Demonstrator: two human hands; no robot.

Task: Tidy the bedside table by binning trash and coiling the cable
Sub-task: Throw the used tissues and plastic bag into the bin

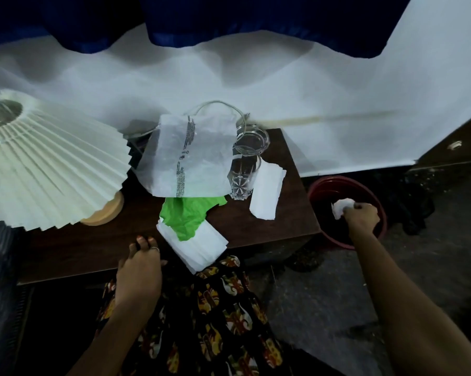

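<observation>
Clutching a crumpled white tissue (340,208), the right hand (361,216) is hovering over the open mouth of the red bin (314,189), which is standing on the floor just beside the right end of the dark wooden bedside table (245,226). On the table, more rubbish is lying: a translucent printed plastic bag (190,156) at the middle, a green wrapper (186,217) poking out beneath it, a folded white tissue (199,251) hanging over the near edge, and another white paper (266,191) resting beside a clear glass (246,165). A pale cable (218,104) is arching up behind the bag. The left hand (140,270) is resting at the table's near edge with fingers curled, gripping nothing visible. A pleated lampshade (47,164) is filling the left side.
</observation>
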